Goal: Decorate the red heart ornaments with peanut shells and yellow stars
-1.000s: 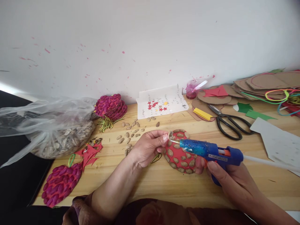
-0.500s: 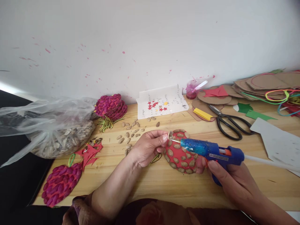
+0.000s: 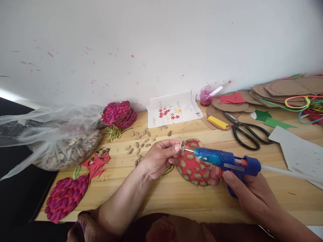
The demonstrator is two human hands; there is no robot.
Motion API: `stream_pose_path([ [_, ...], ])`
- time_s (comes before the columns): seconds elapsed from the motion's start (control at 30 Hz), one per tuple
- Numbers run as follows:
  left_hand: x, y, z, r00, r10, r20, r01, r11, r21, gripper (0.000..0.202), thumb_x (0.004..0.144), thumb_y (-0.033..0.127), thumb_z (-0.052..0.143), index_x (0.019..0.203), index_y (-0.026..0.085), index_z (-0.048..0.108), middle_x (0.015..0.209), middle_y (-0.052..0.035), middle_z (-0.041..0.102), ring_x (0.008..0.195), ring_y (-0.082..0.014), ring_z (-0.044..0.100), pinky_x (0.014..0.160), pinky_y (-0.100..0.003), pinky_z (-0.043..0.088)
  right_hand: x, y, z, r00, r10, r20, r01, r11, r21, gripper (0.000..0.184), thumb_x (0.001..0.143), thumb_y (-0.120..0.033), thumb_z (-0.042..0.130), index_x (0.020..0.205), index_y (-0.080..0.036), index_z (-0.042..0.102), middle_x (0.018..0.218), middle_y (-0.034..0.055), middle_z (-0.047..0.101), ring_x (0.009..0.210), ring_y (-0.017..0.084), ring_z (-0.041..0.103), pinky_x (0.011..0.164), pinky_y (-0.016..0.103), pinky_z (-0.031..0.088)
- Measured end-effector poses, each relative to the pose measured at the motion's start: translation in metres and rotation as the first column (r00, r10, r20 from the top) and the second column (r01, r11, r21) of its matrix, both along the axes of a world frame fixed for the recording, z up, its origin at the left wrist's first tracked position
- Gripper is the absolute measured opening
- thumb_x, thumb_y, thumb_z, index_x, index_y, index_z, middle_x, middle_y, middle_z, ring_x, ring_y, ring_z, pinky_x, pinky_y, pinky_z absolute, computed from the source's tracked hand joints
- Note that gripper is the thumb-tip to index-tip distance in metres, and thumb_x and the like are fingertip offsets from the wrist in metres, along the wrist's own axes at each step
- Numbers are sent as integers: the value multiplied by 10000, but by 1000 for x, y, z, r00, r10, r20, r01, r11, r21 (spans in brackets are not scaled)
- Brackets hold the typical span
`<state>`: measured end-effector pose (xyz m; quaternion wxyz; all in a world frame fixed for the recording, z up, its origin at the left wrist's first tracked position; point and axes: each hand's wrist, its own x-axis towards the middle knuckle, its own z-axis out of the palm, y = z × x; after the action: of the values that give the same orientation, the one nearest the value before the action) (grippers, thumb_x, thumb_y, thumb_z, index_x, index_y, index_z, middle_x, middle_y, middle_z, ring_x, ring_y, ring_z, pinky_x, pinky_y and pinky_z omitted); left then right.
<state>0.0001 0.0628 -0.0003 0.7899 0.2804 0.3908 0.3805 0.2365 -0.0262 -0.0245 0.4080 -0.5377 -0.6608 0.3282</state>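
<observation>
My left hand [image 3: 161, 156] pinches a small brown nutshell [image 3: 183, 145] between thumb and fingertips, its hollow side turned toward the nozzle. My right hand [image 3: 248, 188] is wrapped around the handle of a blue glue gun [image 3: 228, 163], with a white glue stick [image 3: 282, 170] coming out of its back. The metal tip points left and reaches the shell. Behind and below the gun lies a red round piece [image 3: 190, 164] covered with rows of brown shells; the gun hides part of it. Loose nutshells [image 3: 143, 139] are scattered beyond my left hand.
At left are a plastic bag of shells [image 3: 73, 148], a purple shell-covered piece [image 3: 67, 198], red scraps [image 3: 97, 166] and a purple stack [image 3: 119, 114]. Paper with stars [image 3: 174, 107] and a cup [image 3: 206, 100] stand at the wall. Scissors [image 3: 246, 131] and cardboard pieces [image 3: 282, 89] lie right.
The glue gun has shifted slightly left, its tip now at the shell's hollow. The shell has tilted a little in my left fingers.
</observation>
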Motion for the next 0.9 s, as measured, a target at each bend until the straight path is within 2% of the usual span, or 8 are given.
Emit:
stream_pose_path([
  [0.2, -2, -1, 0, 996, 14, -85, -9, 998, 60, 321, 592, 302, 946, 750, 106, 747, 614, -13, 601, 543, -55, 478, 499, -168, 352, -1, 4, 4, 997, -81, -22, 79, 995, -59, 411, 972, -468, 520, 660, -247, 671, 731, 32, 733, 660, 218, 665, 663, 336, 544],
  [0.3, -3, -5, 3, 961, -7, -276, 76, 968, 238, 267, 686, 330, 889, 816, 127, 775, 702, -38, 673, 588, -85, 536, 593, -221, 441, -2, 5, 5, 989, -128, -73, 114, 978, -172, 507, 979, -520, 493, 575, -239, 612, 735, 47, 739, 604, 196, 631, 571, 314, 512],
  [0.37, -3, -9, 5, 881, 28, -472, 185, 898, 399, 177, 765, 303, 828, 841, 147, 790, 776, -55, 703, 665, -117, 588, 659, -244, 470, -3, 5, 6, 979, -162, -127, 131, 966, -223, 506, 976, -552, 485, 612, -234, 630, 732, 54, 738, 590, 193, 617, 561, 318, 501],
  [0.43, 0, -15, 8, 773, 126, -622, 293, 798, 526, 91, 811, 258, 780, 834, 172, 800, 819, -56, 701, 732, -142, 618, 694, -250, 480, -4, 5, 7, 965, -203, -169, 157, 955, -251, 468, 963, -572, 505, 695, -227, 671, 703, 46, 728, 581, 191, 613, 570, 319, 502],
  [0.53, 4, -22, 10, 660, 243, -710, 435, 648, 626, 81, 847, 200, 726, 865, 213, 804, 844, -46, 681, 781, -161, 630, 732, -263, 489, -6, 6, 9, 953, -237, -188, 181, 945, -273, 478, 945, -583, 534, 664, -221, 670, 721, 53, 734, 632, 198, 637, 588, 311, 509],
  [0.6, 6, -25, 11, 611, 288, -737, 506, 573, 644, 127, 862, 166, 692, 894, 230, 797, 865, -44, 670, 810, -170, 631, 763, -278, 495, -6, 7, 9, 951, -245, -187, 187, 941, -281, 498, 940, -591, 537, 632, -221, 663, 723, 57, 736, 641, 198, 639, 590, 309, 510],
  [0.67, 8, -28, 10, 574, 325, -752, 553, 523, 648, 151, 862, 141, 670, 881, 233, 789, 895, -48, 660, 850, -182, 629, 785, -291, 497, -7, 7, 10, 951, -249, -183, 189, 937, -295, 498, 935, -601, 537, 647, -218, 674, 722, 58, 737, 635, 198, 639, 587, 309, 512],
  [0.9, 14, -35, 2, 445, 353, -823, 705, 429, 565, 161, 904, 149, 606, 882, 208, 754, 1043, -82, 660, 944, -218, 599, 847, -328, 475, -9, 10, 11, 953, -258, -162, 192, 921, -340, 486, 913, -628, 551, 768, -194, 717, 709, 61, 736, 651, 219, 664, 597, 320, 521],
])
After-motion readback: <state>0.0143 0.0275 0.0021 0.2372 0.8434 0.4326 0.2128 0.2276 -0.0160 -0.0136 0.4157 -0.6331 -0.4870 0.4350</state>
